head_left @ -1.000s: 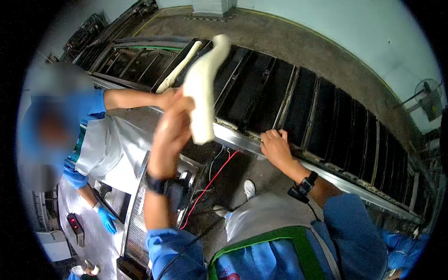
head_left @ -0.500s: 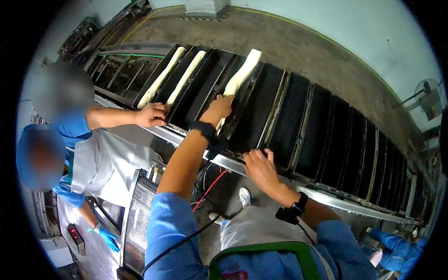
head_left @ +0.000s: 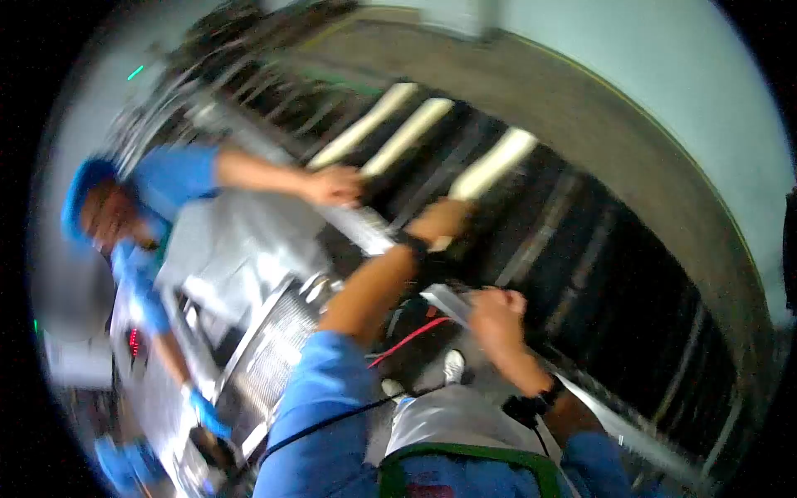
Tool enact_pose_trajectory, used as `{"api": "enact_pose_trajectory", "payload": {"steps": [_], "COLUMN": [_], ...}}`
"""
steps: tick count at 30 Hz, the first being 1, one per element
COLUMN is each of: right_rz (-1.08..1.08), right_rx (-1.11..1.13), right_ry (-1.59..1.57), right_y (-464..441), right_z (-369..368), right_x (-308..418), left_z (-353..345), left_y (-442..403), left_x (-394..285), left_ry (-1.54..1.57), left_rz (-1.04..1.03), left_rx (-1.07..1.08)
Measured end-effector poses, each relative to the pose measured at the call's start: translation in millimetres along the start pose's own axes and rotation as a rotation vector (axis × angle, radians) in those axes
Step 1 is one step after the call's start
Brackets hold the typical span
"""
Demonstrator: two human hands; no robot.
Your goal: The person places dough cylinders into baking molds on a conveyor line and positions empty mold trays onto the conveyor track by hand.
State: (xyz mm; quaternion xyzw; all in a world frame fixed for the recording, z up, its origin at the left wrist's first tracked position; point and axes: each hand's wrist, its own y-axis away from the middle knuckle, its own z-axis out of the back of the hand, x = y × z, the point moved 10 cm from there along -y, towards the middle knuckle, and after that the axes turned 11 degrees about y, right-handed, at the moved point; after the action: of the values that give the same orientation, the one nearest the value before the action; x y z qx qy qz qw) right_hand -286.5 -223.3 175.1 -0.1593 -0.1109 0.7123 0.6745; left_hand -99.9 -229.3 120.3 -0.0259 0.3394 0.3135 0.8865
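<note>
My left hand [head_left: 442, 220] is on a long pale strip, which looks like dough [head_left: 498, 162], in one of the dark troughs [head_left: 427, 178]. Its fingers curl over the near part of the strip, though motion blurs them. The strip's far end sticks out past the trough. My right hand [head_left: 498, 319] is at the near rim of the troughs, fingers bent and smeared, and I cannot make out whether they grip anything. Two more pale strips [head_left: 365, 129] lie in troughs to the left.
A co-worker in blue [head_left: 178, 178] stands at the left, one bare hand [head_left: 336, 184] near the troughs and a blue-gloved hand [head_left: 207, 413] lower down. A perforated metal surface [head_left: 286, 353] stands between us. A red cable [head_left: 411, 340] hangs below the rim.
The view has swung, so the troughs and both my hands appear farther right and lower. My left hand stays on the same strip. The co-worker's head has lifted into fuller view.
</note>
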Motion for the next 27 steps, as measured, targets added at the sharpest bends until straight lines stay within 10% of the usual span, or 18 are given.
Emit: {"api": "enact_pose_trajectory", "payload": {"steps": [3, 23, 27], "right_rz": [0.024, 0.058, 0.041], "right_rx": [0.086, 0.084, 0.086], "right_ry": [-0.144, -0.005, 0.004], "right_y": [-16, -29, -31], "right_z": [-19, -40, -34], "right_x": [8, 43, 50], "left_z": [13, 5, -42], "left_y": [19, 274, 408], "left_x": [16, 33, 104], "left_ry": [-0.289, 0.186, 0.332], "left_rz": [0.346, -0.053, 0.364], "left_rx": [-0.24, -0.718, -0.582]}}
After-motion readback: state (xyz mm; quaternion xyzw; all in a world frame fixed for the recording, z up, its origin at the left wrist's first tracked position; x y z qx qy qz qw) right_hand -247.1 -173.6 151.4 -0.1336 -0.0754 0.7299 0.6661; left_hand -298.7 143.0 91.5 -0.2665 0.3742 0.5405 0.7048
